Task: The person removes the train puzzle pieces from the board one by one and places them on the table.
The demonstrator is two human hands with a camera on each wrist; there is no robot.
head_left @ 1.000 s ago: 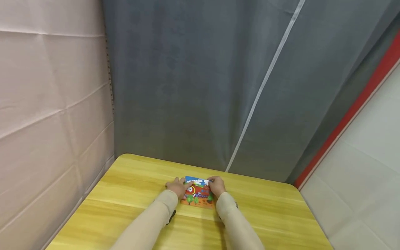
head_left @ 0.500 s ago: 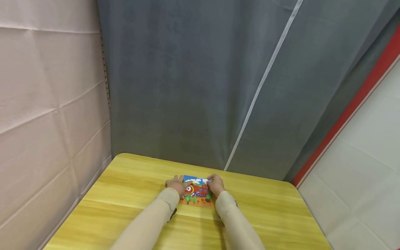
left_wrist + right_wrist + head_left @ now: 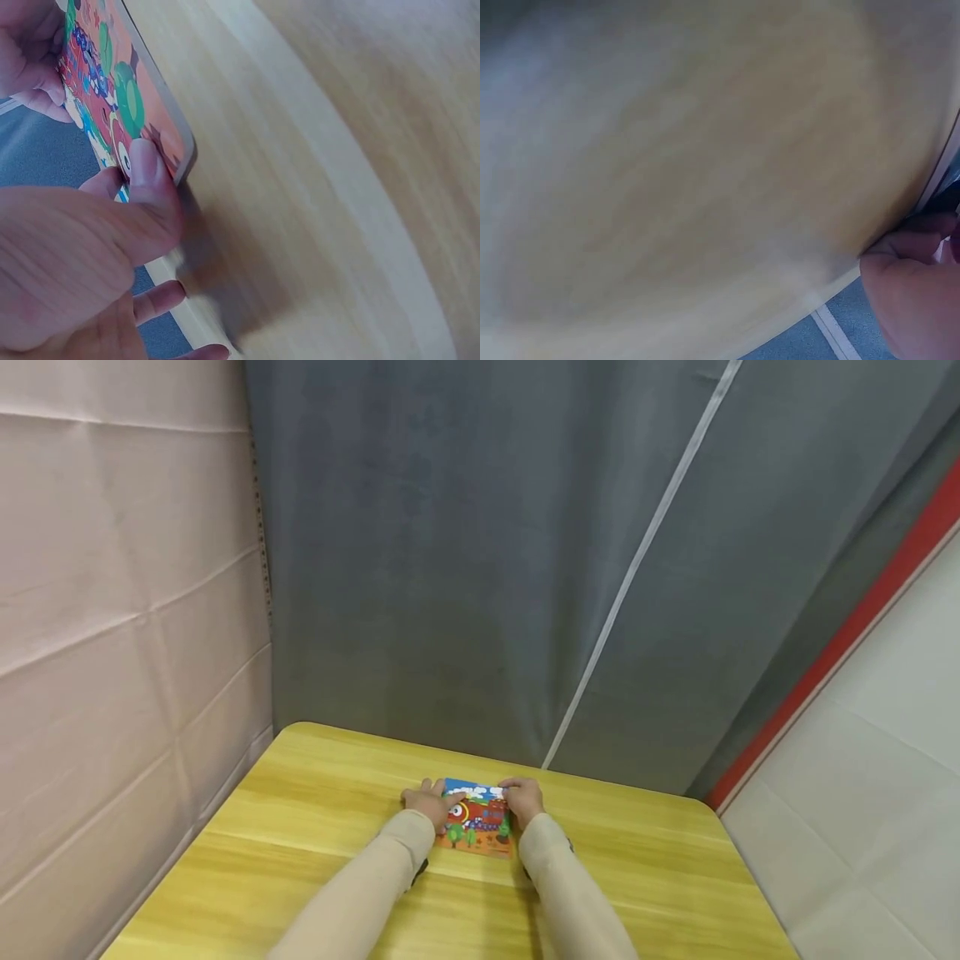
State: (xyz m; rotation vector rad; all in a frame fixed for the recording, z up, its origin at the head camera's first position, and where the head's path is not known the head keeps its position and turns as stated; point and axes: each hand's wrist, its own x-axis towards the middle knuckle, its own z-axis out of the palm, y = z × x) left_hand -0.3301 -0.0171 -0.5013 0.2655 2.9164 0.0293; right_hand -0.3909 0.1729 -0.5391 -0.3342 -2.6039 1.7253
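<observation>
A thin picture board [image 3: 477, 840] with a cartoon red train, clouds and green trees lies between my hands on the wooden table. My left hand [image 3: 427, 804] holds its left side. In the left wrist view the thumb [image 3: 146, 169] presses on the printed face near a rounded corner, with the index finger at the edge and the other fingers spread. At the far right corner, my right hand [image 3: 522, 799] pinches the board's edge. The right wrist view shows only part of the right hand [image 3: 919, 292], its fingertips mostly cut off by the frame.
The yellow wood-grain table [image 3: 300, 827] has rounded far corners. A grey curtain [image 3: 420, 568] with a pale strip hangs behind its far edge. Pale fabric [image 3: 127, 635] stands on the left, and a white panel [image 3: 862, 760] with a red border on the right.
</observation>
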